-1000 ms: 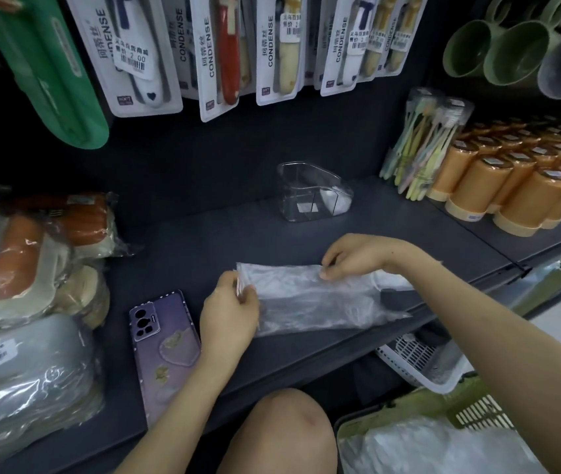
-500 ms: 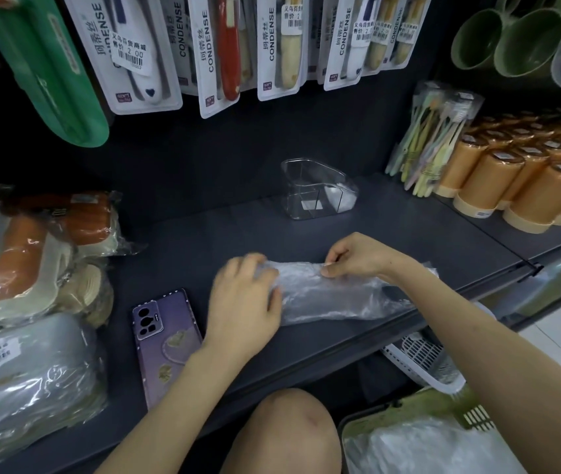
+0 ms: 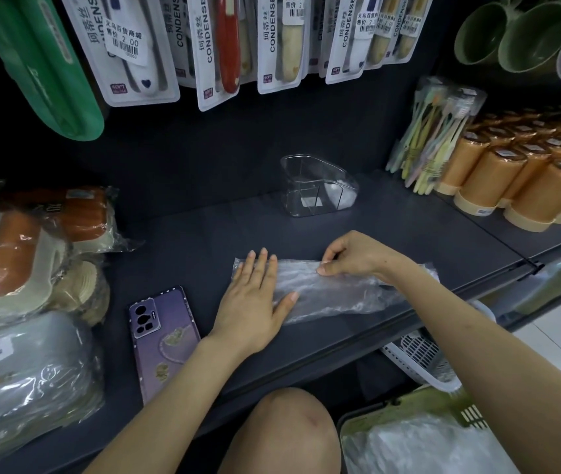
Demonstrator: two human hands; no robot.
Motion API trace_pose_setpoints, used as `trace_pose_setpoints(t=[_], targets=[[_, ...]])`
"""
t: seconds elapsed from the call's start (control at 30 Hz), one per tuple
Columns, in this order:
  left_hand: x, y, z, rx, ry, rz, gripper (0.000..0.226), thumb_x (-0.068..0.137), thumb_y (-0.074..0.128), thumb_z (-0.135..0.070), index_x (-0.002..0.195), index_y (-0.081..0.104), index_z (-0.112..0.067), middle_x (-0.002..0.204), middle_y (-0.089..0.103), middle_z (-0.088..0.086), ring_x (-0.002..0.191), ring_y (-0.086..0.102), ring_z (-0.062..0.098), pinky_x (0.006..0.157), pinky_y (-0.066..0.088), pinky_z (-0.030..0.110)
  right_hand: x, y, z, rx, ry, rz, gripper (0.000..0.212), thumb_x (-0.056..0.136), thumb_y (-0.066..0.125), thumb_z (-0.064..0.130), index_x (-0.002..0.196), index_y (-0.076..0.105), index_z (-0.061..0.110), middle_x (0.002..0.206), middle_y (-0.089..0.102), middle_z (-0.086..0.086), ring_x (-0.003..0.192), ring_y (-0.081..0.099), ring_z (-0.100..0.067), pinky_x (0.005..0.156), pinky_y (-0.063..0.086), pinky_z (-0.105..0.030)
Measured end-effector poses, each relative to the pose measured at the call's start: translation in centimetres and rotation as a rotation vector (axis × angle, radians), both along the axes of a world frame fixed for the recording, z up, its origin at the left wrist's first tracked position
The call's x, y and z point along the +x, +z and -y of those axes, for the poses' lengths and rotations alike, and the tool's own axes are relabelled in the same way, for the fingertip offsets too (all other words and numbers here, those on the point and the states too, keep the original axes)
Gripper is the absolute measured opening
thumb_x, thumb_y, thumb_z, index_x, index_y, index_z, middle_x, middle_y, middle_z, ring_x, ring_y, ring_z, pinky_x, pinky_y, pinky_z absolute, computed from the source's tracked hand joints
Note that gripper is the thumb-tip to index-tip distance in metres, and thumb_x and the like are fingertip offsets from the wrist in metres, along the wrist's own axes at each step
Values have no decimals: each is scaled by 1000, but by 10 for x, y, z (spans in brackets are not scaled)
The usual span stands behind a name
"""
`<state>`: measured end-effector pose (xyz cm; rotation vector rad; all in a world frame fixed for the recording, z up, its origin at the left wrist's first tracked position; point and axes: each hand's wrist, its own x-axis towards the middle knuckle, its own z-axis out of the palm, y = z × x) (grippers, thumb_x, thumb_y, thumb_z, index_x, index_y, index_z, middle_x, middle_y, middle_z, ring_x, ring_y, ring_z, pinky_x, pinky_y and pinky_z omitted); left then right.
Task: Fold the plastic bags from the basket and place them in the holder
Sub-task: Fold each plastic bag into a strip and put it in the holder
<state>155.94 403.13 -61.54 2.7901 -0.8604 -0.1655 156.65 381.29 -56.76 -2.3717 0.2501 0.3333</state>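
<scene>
The word "CONDENSE" was printed on the white hanging packs [image 3: 272, 39] above the shelf [image 3: 186, 241], beside Chinese characters. A price sticker [image 3: 125, 46] on one pack was marked "2.00", and a small "SOFT" tag could be read at the foot of some packs. Finer print could not be made out.

The left hand [image 3: 255, 299] was laid flat, fingers straight and close together, and pressed on the left end of one clear plastic bag [image 3: 334, 292]. The bag was stretched as a long, narrow strip along the front of the shelf. Its upper edge was pinched by the right hand [image 3: 351, 260] between thumb and curled fingers.

One clear holder [image 3: 316, 186] was set behind the bag, apart from it. One purple phone [image 3: 163, 336] was placed just left of the left hand. Two baskets were seen below the shelf: a white basket [image 3: 422, 357] and a green basket [image 3: 392, 405], in which more crumpled plastic was held.
</scene>
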Motion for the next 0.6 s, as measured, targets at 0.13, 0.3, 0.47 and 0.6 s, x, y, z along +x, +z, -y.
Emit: trace_pose_setpoints(t=[0.13,0.3,0.47,0.6], targets=[[-1,-3,1,12,14,23,103,69,-17,-71,153,-8,-12,161,-14,5,147,-18,16,115,-18,28,0,-1,-1,-18,-11,8,13,76,81,26,74,74,16,52,62,16,62,58,-2,72,47,-23],[-1,-4,1,-1,33,42,104,68,-18,-71,153,-6,-13,161,-14,5,147,-18,17,117,-17,31,-3,-2,-2,-44,-2,37,15,79,79,28,70,69,22,59,61,15,63,56,-3,77,50,-29],[-2,-7,-1,-52,-41,181,98,78,-24,-72,152,5,-16,161,4,5,146,-10,16,119,-11,34,-5,-3,-1,-117,-5,79,14,79,78,29,71,67,24,63,60,16,66,56,-3,83,52,-35],[1,-7,-1,-16,-9,74,116,59,-36,-78,153,-3,-18,161,-9,1,147,-16,13,118,-16,32,-5,-1,-3,-159,-1,58,17,80,76,33,68,66,28,65,62,15,69,58,-4,84,54,-36]])
